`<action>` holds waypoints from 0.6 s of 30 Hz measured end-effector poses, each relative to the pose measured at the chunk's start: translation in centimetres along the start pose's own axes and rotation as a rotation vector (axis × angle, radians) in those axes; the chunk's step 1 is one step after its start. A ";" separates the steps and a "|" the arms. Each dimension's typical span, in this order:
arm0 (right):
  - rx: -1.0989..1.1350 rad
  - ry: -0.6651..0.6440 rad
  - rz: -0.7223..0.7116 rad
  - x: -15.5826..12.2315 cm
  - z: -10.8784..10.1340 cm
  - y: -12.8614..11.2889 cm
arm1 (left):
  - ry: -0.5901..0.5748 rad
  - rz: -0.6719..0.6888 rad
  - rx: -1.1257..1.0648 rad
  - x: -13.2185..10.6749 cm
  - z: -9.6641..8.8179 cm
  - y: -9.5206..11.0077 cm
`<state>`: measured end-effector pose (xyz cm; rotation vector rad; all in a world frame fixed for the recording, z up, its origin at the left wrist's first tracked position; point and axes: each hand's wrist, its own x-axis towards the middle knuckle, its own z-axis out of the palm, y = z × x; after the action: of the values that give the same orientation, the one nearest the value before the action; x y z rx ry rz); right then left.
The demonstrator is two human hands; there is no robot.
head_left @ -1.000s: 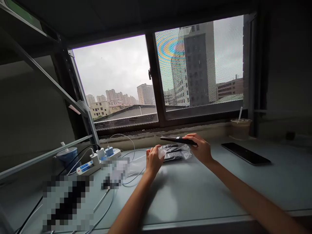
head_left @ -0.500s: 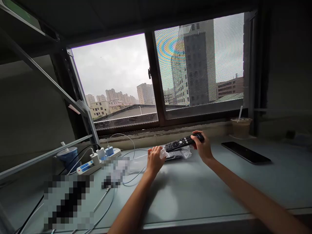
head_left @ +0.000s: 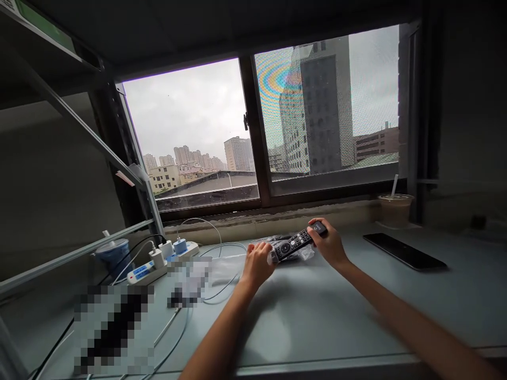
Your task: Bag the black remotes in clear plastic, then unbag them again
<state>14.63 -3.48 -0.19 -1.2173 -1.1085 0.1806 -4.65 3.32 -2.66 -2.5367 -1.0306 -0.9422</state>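
My right hand [head_left: 329, 246] grips the far right end of a black remote control [head_left: 296, 243], with the thumb on its face. The remote is tilted, its button side toward me and its lower end pointing left. My left hand [head_left: 259, 265] is closed at that lower end, on crinkled clear plastic, a bag or sleeve [head_left: 272, 257]. Behind and beneath the remote lies more clear plastic wrapping [head_left: 307, 254] with something dark in it, partly hidden.
A dark phone or tablet [head_left: 404, 252] lies to the right, a lidded drink cup [head_left: 396, 211] behind it. On the left are a power strip [head_left: 146, 273] with chargers, loose cables, a blue cup [head_left: 114, 258] and blurred-out items. A metal shelf post [head_left: 153, 203] rises by the window.
The remote has tilted more steeply, its lower end dropping and shifting right. My left hand has moved slightly right and down with the plastic. The whole view has shifted a little.
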 end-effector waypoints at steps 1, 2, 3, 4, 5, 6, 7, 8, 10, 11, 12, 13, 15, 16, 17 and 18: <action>-0.054 -0.010 -0.042 -0.1 0.0 0.0 | -0.014 -0.002 0.006 0.0 0.0 0.0; -0.100 -0.019 -0.077 -0.2 0.0 -0.1 | -0.025 -0.004 0.012 -0.1 0.1 0.0; -0.134 -0.029 -0.102 -0.3 0.1 -0.1 | -0.033 -0.006 0.017 -0.1 0.1 -0.1; -0.153 -0.039 -0.116 -0.3 0.1 -0.2 | -0.037 -0.007 0.022 -0.1 0.1 -0.1; -0.163 -0.049 -0.122 -0.4 0.1 -0.2 | -0.039 -0.009 0.027 -0.2 0.1 -0.1; -0.168 -0.055 -0.123 -0.4 0.1 -0.2 | -0.040 -0.011 0.031 -0.2 0.0 -0.1; -0.172 -0.058 -0.121 -0.5 0.2 -0.2 | -0.039 -0.013 0.034 -0.2 0.0 -0.1; -0.175 -0.062 -0.118 -0.5 0.2 -0.2 | -0.036 -0.015 0.035 -0.1 -0.1 -0.1; -0.185 -0.072 -0.112 -0.6 0.3 -0.2 | -0.033 -0.016 0.037 -0.1 -0.2 0.1; -0.190 -0.080 -0.111 -0.6 0.4 -0.2 | -0.033 -0.015 0.036 -0.1 -0.2 0.1; -0.195 -0.094 -0.113 -0.7 0.4 -0.3 | -0.034 -0.014 0.035 -0.1 -0.3 0.2; -0.200 -0.113 -0.117 -0.7 0.4 -0.3 | -0.038 -0.014 0.033 -0.1 -0.3 0.3; -0.223 -0.139 -0.134 -0.9 0.5 -0.4 | -0.043 -0.016 0.028 -0.1 -0.3 0.4; -0.241 -0.147 -0.147 -1.0 0.5 -0.4 | -0.041 -0.018 0.026 -0.1 -0.3 0.4; -0.261 -0.155 -0.163 -1.1 0.5 -0.5 | -0.036 -0.019 0.023 -0.1 -0.3 0.5; -0.280 -0.171 -0.179 -1.2 0.6 -0.5 | -0.028 -0.018 0.021 -0.1 -0.3 0.5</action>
<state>13.41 -4.07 -0.55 -1.3599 -1.4200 -0.0091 -4.50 2.75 -2.47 -2.5346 -1.0670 -0.8982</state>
